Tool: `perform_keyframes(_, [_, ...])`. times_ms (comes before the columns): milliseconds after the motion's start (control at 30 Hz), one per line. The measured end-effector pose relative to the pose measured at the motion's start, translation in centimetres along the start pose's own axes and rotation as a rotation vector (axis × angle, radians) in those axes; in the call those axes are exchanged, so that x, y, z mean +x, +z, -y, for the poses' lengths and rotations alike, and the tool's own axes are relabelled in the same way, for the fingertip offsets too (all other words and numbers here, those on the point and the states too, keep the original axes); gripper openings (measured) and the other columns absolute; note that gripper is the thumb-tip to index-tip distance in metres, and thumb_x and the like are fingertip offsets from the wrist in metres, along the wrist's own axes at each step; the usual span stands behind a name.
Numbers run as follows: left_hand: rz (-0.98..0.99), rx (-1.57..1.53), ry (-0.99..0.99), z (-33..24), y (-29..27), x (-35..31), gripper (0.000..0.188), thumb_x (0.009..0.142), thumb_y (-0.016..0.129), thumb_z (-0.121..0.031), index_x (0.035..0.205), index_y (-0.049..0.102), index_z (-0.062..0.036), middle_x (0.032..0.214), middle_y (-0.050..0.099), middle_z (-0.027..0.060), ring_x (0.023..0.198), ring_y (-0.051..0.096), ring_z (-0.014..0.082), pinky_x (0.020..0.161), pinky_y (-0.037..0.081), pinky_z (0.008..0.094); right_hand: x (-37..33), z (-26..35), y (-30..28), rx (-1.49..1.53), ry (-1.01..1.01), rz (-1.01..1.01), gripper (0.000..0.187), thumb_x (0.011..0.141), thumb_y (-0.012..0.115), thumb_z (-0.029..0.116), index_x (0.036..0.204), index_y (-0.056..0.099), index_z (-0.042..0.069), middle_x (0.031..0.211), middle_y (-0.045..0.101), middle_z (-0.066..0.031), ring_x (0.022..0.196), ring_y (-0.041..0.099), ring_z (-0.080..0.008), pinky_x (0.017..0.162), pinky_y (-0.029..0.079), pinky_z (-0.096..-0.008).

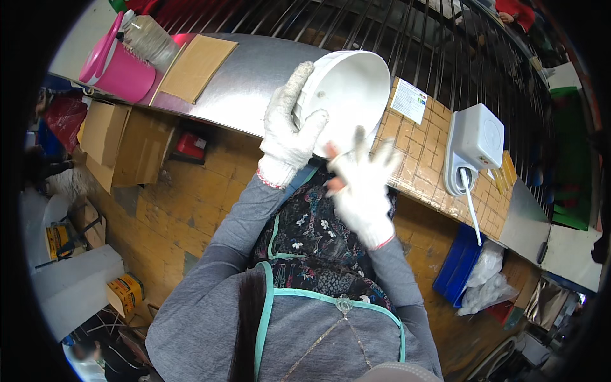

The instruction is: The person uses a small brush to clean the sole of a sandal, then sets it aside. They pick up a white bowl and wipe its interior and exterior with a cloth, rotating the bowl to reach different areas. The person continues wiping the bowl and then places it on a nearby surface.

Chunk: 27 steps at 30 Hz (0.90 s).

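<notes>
My left hand [287, 130], in a white knit glove, grips the rim of a white plastic bowl-shaped part [349, 95] and holds it tilted above the edge of the metal workbench [245, 86]. My right hand [364, 184], also gloved, is just below the bowl with its fingers spread, its fingertips close to the bowl's lower rim; it is blurred and holds nothing I can see. I wear a grey top and a dark flowered apron.
A pink bucket [122, 69] and a flat cardboard sheet [194, 67] lie at the bench's left end. A white box-like device [472, 149] with a cable stands on the right, beside a paper label [409, 100]. Cardboard boxes [121, 143], blue trays [459, 264] and plastic bags sit on the floor.
</notes>
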<state>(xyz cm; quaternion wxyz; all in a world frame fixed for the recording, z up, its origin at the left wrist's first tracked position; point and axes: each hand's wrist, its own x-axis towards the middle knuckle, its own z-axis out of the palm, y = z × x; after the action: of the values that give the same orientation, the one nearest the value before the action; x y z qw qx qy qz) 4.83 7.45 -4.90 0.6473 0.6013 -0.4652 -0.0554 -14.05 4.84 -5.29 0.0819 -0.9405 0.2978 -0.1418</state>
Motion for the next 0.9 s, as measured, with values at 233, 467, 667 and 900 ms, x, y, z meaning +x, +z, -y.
perform_keyframes(233, [0.052, -0.08, -0.073, 0.1, -0.2, -0.2, 0.073, 0.082, 0.065, -0.01, 0.149, 0.039, 0.0028, 0.146, 0.048, 0.021, 0.135, 0.047, 0.0309, 0.113, 0.038, 0.0412, 0.7, -1.8, -0.4, -0.227, 0.203, -0.058, 0.05, 0.085, 0.071, 0.045, 0.133, 0.063, 0.034, 0.157, 0.04, -0.0147, 0.137, 0.028, -0.063, 0.109, 0.008, -0.0793])
perform_keyframes(467, [-0.013, -0.075, -0.057, 0.1, 0.4, -0.4, 0.071, 0.081, 0.069, -0.014, 0.145, 0.046, 0.0032, 0.14, 0.054, 0.0221, 0.129, 0.054, 0.0318, 0.11, 0.043, 0.041, -0.7, 0.1, 0.8, 0.079, 0.044, -0.037, 0.038, 0.082, 0.073, 0.043, 0.119, 0.069, 0.031, 0.162, 0.032, -0.0108, 0.137, 0.026, -0.0661, 0.107, 0.01, -0.0814])
perform_keyframes(667, [0.002, -0.261, -0.139, -0.2, 0.3, 0.5, 0.068, 0.083, 0.066, -0.007, 0.146, 0.044, 0.0025, 0.143, 0.053, 0.0198, 0.132, 0.052, 0.0276, 0.11, 0.043, 0.0381, 0.5, -3.7, 1.7, 0.071, 0.001, -0.298, 0.031, 0.082, 0.076, 0.036, 0.111, 0.075, 0.023, 0.16, 0.037, -0.0092, 0.146, 0.017, -0.0576, 0.112, 0.003, -0.0765])
perform_keyframes(900, [0.088, -0.355, -0.392, -0.7, 0.1, 2.4, 0.072, 0.084, 0.068, -0.014, 0.15, 0.042, -0.0033, 0.147, 0.049, 0.0146, 0.136, 0.046, 0.0238, 0.112, 0.04, 0.037, 3.4, -3.0, 2.4, 0.247, -0.2, -0.398, 0.02, 0.079, 0.08, 0.021, 0.098, 0.073, 0.026, 0.137, 0.062, -0.0072, 0.144, 0.031, -0.0503, 0.113, 0.012, -0.075])
